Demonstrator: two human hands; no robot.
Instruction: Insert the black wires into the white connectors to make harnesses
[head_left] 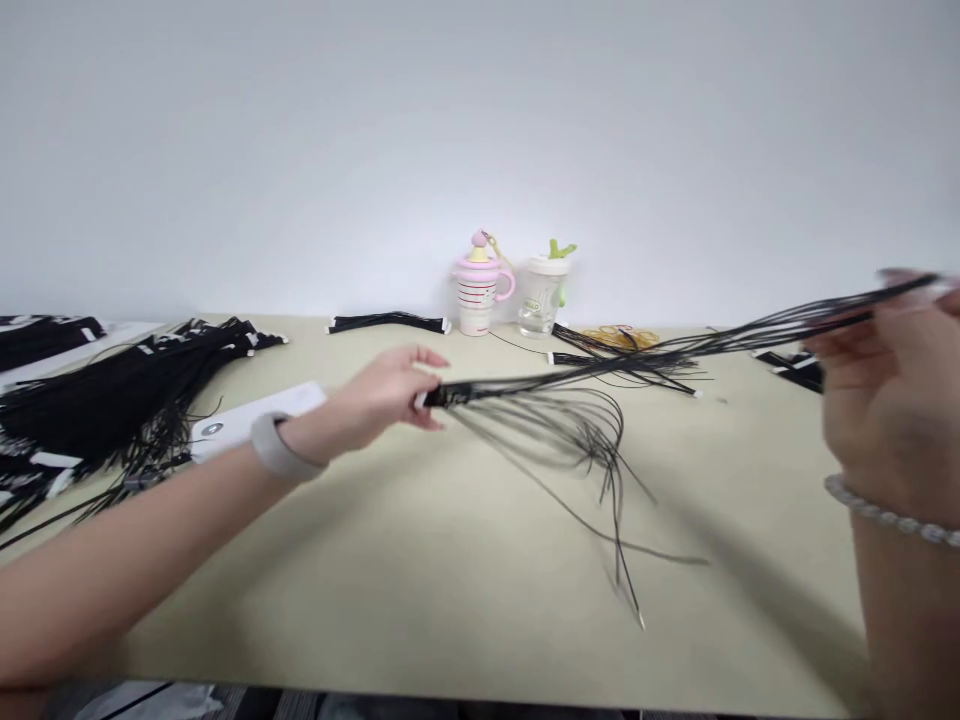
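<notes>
A bundle of thin black wires (555,381) stretches across the view between my two hands, above the table. My left hand (382,395) is closed on its gathered end, where a small white tip shows at the fingers. At the right edge my right hand (892,390) pinches the other end of the strands, somewhat blurred. Several loose strands fan out and droop from the bundle's middle, one of them down to a pale tip near the table's front.
Piles of black wire bundles (142,385) and a white power strip-like piece (255,415) lie left. At the back stand a pink cup (476,290) and a clear cup (541,300), near yellow rubber bands (621,338) and more bundles (388,321).
</notes>
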